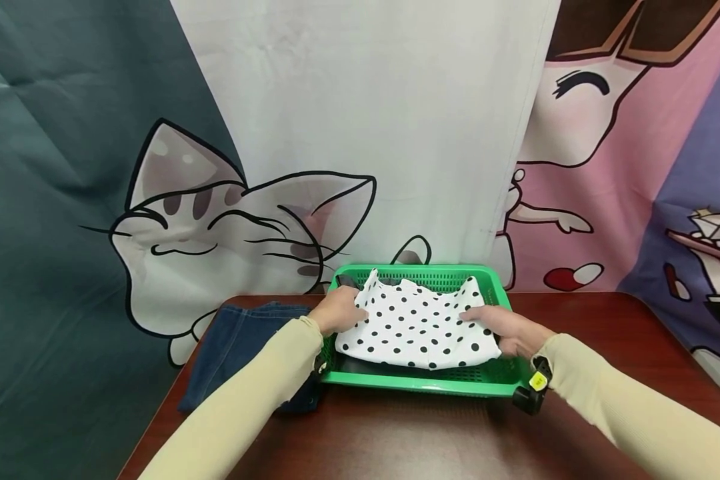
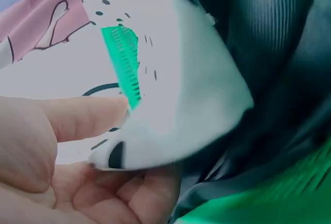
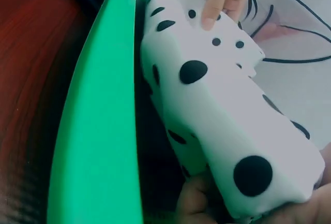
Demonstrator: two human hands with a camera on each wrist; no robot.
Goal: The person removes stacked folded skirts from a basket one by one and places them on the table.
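Observation:
A folded white cloth with black polka dots (image 1: 417,323) is held between both hands, over and partly inside a green plastic basket (image 1: 420,385). My left hand (image 1: 339,311) pinches the cloth's left side; in the left wrist view the thumb lies above the edge and the curled fingers below it. My right hand (image 1: 510,325) grips the opposite side, its fingers partly hidden under the fabric in the right wrist view. Beneath the cloth, dark fabric (image 2: 274,32) lies in the basket.
Folded blue denim (image 1: 246,347) lies left of the basket on the reddish-brown table (image 1: 396,440). Behind the table hangs a cartoon-printed curtain (image 1: 396,133), close to the basket's far rim.

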